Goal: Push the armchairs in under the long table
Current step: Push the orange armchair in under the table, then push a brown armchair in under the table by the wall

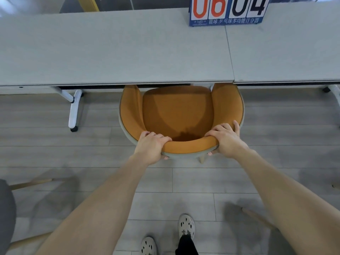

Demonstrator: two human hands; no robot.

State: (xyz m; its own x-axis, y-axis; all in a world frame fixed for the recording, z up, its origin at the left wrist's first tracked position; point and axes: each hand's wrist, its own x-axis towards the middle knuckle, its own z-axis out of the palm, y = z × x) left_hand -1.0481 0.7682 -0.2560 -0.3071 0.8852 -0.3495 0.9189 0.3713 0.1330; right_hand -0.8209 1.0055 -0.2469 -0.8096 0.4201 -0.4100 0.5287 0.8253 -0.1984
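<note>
An orange armchair [177, 111] with a grey outer shell stands in front of me, facing the long grey table [114, 52]. The front ends of its arms and the front of its seat sit just under the table's near edge. My left hand [151, 147] grips the left part of the curved backrest, fingers curled over the top. On the right part of the backrest my right hand [227, 139] holds on in the same way, thumb underneath.
A blue scoreboard [227, 10] reading 06 and 04 stands on the table at the back. White wheeled table legs [74, 109] stand left of the chair, another at far right [334, 91]. A grey chair [5, 214] with wooden legs is at my left. Wooden chair leg [255, 217] at lower right.
</note>
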